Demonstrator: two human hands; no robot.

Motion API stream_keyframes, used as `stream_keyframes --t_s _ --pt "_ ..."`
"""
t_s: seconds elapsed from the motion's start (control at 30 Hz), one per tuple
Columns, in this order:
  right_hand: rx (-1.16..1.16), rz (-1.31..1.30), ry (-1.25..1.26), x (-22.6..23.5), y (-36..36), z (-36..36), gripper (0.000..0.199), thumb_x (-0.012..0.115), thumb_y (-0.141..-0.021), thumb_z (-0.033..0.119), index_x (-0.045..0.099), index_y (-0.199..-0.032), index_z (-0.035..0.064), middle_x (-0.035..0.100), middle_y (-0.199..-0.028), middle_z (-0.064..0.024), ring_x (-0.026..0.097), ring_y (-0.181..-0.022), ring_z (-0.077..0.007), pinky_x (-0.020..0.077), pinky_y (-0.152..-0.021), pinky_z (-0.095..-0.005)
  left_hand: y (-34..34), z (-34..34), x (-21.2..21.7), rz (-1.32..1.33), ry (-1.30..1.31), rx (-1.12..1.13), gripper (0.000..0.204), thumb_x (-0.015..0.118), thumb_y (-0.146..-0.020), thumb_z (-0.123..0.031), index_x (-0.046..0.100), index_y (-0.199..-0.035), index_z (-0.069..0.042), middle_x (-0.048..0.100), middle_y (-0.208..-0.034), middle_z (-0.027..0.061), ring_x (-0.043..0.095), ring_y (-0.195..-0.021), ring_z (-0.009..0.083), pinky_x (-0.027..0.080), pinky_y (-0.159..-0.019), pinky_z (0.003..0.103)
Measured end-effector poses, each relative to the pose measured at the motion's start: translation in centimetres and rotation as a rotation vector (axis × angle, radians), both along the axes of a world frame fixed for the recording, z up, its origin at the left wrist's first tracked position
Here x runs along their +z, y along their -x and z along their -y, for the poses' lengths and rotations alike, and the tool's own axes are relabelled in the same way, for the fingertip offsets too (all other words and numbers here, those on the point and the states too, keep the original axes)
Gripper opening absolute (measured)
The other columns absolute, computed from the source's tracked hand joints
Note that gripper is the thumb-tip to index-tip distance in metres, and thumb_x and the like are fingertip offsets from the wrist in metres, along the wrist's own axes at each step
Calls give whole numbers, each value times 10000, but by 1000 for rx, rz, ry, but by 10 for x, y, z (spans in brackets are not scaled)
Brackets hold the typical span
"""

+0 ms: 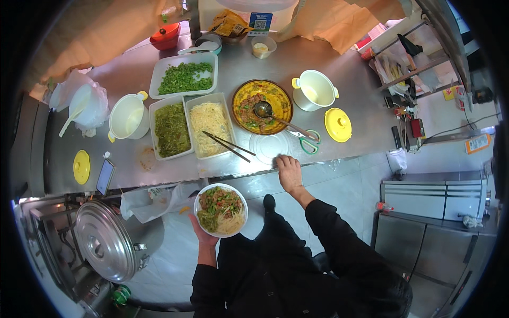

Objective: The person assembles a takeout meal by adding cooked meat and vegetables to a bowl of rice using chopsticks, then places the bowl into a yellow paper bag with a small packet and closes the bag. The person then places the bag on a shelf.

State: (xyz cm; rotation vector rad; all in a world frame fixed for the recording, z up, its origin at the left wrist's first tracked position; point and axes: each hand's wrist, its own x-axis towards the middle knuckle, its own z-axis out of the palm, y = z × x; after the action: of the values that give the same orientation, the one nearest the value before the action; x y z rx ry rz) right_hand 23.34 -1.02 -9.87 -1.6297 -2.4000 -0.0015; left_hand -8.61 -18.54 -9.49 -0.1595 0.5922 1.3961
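Below the counter's front edge, my left hand (pixel 205 235) supports a round white bowl (pixel 245 205) from its near left side. Noodle-like pale strands, chopped greens and minced topping (pixel 221 206) fill the bowl. My right hand (pixel 289 172) is at the counter edge, its fingers drawn together at the near rim of a clear plastic lid (pixel 269 147) that lies flat. Black chopsticks (pixel 229 146) rest across a tub of pale shreds (pixel 211 119). Behind the lid stands a patterned yellow dish (pixel 238 100) of minced topping, with a ladle (pixel 263 109) in it.
Green-handled scissors (pixel 309 142) lie right of the lid. Tubs of dark greens (pixel 170 127) and chopped green herbs (pixel 185 77) stand left. White pots (pixel 314 90) flank the food; a yellow lid (pixel 338 125) lies right. A large lidded steel pot (pixel 103 241) stands lower left.
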Motion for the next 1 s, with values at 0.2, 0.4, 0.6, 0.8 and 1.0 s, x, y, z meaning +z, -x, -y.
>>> stream_keyframes --t_s 0.2,0.4,0.6,0.8,1.0 --pt "203 -274 -94 41 -83 13 263 658 -742 -9 673 -993 65 660 -1038 -70 615 -956 -280 474 -820 -408 -86 -16 -13 -3 70 8 818 323 -961 -716 375 -1505 -107 444 -1497 141 462 -1343 345 394 -1112 506" --pt "-356 -1021 32 52 -167 63 104 581 -991 100 638 -1048 35 661 -929 -51 607 -794 -172 510 -709 -307 -177 -75 -49 -1 92 92 667 323 -1028 -585 409 -1479 -101 471 -1479 123 482 -1331 314 402 -1110 489" --pt "-726 -1530 591 -5 -193 76 225 529 -1042 197 641 -1124 20 608 -824 18 534 -698 -85 471 -634 -268 -220 -120 -30 -50 100 71 685 345 -1025 -591 404 -1471 -74 474 -1475 115 478 -1335 300 397 -1124 447" --pt "-624 -1231 743 -37 -157 15 244 499 -1037 159 674 -1097 0 588 -746 5 511 -633 -80 445 -575 -265 -230 -138 -40 -18 101 255 661 325 -1036 -574 465 -1396 -38 528 -1409 120 520 -1286 275 416 -1105 428" --pt "-450 -1020 643 -6 -100 -56 240 512 -1011 137 686 -1077 -14 631 -727 -71 564 -601 -161 480 -592 -330 -221 -139 -75 -55 -190 445 559 306 -1073 -466 555 -1278 -9 597 -1311 116 561 -1216 257 430 -1077 424"
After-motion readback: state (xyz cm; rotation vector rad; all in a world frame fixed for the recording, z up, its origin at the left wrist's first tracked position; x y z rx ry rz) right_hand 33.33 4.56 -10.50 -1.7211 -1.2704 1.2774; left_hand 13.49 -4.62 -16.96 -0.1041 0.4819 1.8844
